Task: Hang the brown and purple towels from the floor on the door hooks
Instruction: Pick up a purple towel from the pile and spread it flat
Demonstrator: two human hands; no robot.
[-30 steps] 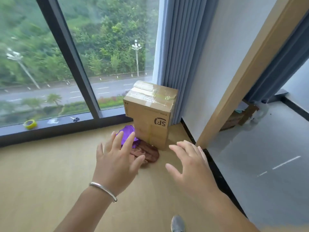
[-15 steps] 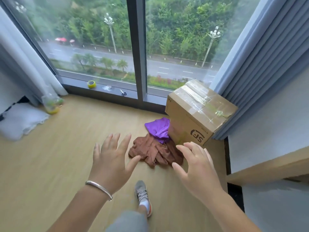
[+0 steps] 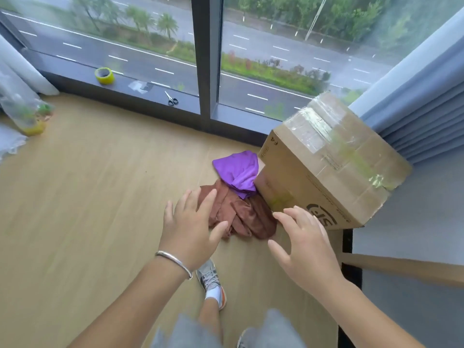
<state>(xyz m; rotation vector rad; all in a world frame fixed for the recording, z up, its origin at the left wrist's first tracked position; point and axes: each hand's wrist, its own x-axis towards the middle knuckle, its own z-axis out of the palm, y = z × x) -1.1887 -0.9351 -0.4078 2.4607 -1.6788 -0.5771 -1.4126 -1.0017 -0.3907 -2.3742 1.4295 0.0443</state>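
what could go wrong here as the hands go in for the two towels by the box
1. The purple towel lies partly on the brown towel, so lifting one may drag the other.
2. Both sit against the cardboard box; the right hand might bump it.
3. The left hand is open, nothing gripped yet.

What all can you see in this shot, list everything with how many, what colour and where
purple towel: one, purple, on the floor against the box, lying over the brown one's far end
brown towel: one, brown, crumpled on the floor
cardboard box: one, tan, taped, by the curtain
tape roll: one, yellow, on the window sill
scissors: one pair, black handles, on the sill
curtain: one, blue-grey, right
plastic bag: one, clear, floor at left
shoe: grey, on the floor
left hand: open, over the brown towel
right hand: open, beside the box
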